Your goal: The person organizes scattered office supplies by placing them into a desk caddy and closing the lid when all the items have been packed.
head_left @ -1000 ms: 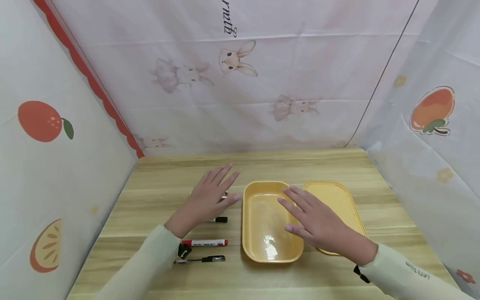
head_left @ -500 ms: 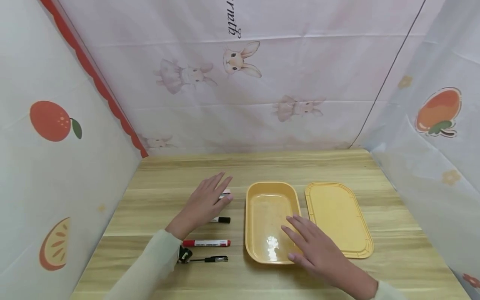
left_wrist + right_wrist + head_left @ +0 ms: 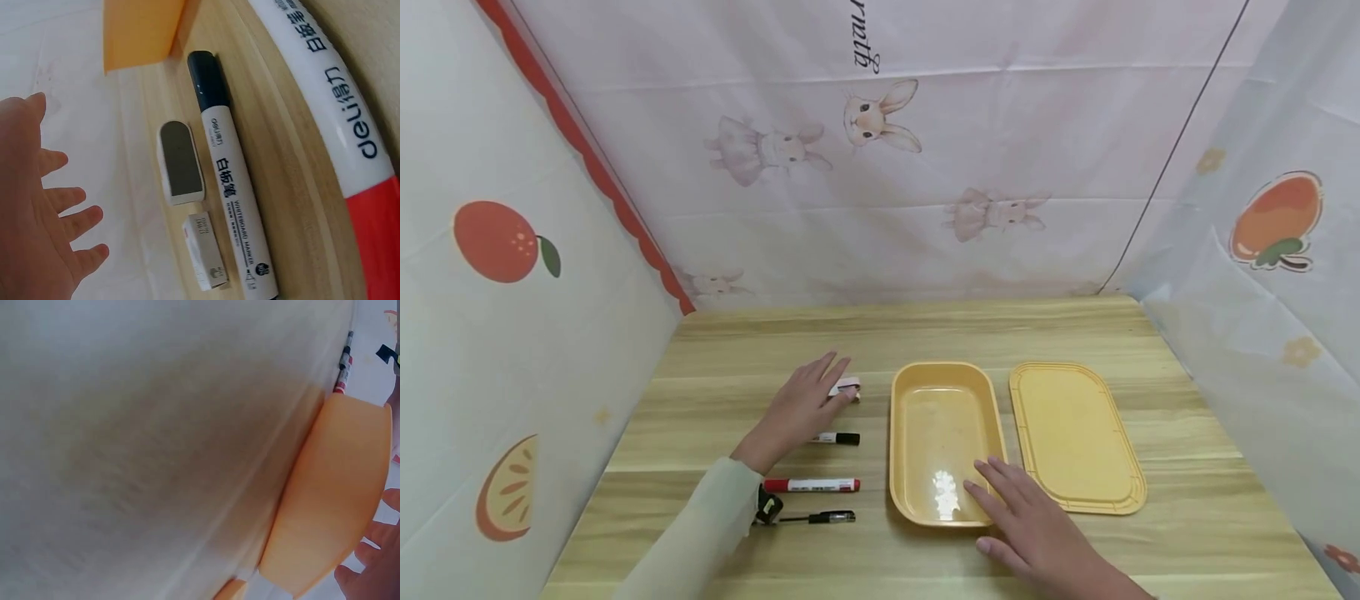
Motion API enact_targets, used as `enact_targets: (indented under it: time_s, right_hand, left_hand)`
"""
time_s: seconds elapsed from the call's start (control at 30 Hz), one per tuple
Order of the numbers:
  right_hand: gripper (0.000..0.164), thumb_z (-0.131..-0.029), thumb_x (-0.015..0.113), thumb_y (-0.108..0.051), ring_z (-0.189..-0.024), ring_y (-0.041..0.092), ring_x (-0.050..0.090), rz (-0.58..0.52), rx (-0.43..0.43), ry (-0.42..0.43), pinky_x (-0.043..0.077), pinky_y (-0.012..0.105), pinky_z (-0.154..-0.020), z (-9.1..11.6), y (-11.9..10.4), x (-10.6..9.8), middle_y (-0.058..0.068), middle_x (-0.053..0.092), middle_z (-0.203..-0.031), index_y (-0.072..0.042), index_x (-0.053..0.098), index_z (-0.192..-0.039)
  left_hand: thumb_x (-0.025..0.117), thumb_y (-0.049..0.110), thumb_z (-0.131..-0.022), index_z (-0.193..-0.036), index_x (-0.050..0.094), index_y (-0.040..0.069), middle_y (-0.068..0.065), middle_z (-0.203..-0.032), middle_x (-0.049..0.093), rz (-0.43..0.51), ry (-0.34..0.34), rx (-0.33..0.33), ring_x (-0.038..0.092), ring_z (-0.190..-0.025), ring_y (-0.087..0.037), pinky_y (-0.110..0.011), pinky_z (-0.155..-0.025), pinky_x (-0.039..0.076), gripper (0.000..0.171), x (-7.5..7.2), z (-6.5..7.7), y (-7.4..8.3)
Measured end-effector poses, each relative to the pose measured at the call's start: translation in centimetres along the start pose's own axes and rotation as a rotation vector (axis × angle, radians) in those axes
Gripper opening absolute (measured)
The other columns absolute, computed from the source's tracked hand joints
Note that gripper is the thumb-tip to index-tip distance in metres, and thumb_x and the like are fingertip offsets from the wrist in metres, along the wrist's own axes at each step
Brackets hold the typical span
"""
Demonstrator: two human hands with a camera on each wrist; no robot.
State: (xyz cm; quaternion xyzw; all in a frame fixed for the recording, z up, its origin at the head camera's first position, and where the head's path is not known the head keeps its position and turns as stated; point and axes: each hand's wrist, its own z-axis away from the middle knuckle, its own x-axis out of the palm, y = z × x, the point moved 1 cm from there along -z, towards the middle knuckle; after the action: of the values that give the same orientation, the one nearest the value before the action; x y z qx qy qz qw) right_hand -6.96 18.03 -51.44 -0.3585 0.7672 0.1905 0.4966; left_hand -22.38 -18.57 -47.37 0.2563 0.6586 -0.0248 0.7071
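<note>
My left hand (image 3: 797,408) hovers with spread fingers over the small items at the left of the table and holds nothing. Below it, the left wrist view shows a black-capped whiteboard marker (image 3: 234,200), a small white oblong object with a grey face (image 3: 181,159) and a little white box (image 3: 205,250). A red marker (image 3: 812,485) and a black pen (image 3: 827,517) lie nearer the front. My right hand (image 3: 1037,529), fingers extended and holding nothing, is at the near right corner of the yellow container (image 3: 947,512), overlapping its rim in the head view.
A flat yellow lid (image 3: 1075,433) lies right of the container on the wooden table (image 3: 895,329). Cloth walls printed with rabbits and fruit enclose the table at the back and both sides.
My right hand has moved toward the front of the table, from over the container and lid to the container's near right corner. My left hand has drawn slightly back and left.
</note>
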Motion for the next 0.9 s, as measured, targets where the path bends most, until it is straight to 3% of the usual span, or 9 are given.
enact_targets:
  time_s: [0.17,0.3,0.53,0.9]
  right_hand:
    - [0.061,-0.108,0.031,-0.051,-0.143,0.039,0.036,0.033,-0.038,0.027,0.002,0.038,-0.127,0.5,-0.2,0.7,0.018,0.039,-0.158,-0.009,0.043,-0.151]
    - [0.062,-0.108,0.028,-0.053,-0.143,0.039,0.036,0.065,-0.047,0.044,0.003,0.041,-0.127,0.8,-0.2,1.3,0.019,0.040,-0.157,-0.010,0.045,-0.150]
    - [0.063,-0.108,0.029,-0.054,-0.145,0.037,0.034,0.080,-0.036,0.028,0.001,0.041,-0.127,1.1,0.0,1.7,0.019,0.041,-0.156,-0.010,0.045,-0.151]
    - [0.066,-0.107,0.027,-0.058,-0.151,0.033,0.026,0.109,-0.023,-0.028,-0.002,0.043,-0.127,1.2,-0.2,1.7,0.019,0.043,-0.155,-0.012,0.042,-0.152]
  left_hand:
    - [0.039,0.055,-0.106,-0.162,0.020,0.027,-0.007,-0.169,0.017,0.022,0.002,-0.027,0.021,-0.154,-0.035,-0.056,-0.124,0.016,0.066,0.4,-0.3,-1.0]
    - [0.043,0.054,-0.105,-0.161,0.024,0.022,-0.011,-0.168,0.019,-0.016,0.004,-0.041,0.025,-0.151,-0.039,-0.058,-0.123,0.017,0.068,0.7,-0.3,-1.9]
    - [0.047,0.051,-0.104,-0.158,0.034,0.015,-0.017,-0.163,0.030,-0.121,0.007,-0.038,0.030,-0.150,-0.035,-0.061,-0.121,0.021,0.066,0.6,-0.4,-3.1]
    - [0.057,0.047,-0.102,-0.156,0.038,0.012,-0.017,-0.160,0.036,-0.100,0.009,-0.047,0.034,-0.149,-0.034,-0.059,-0.119,0.026,0.067,0.9,-0.2,-4.9]
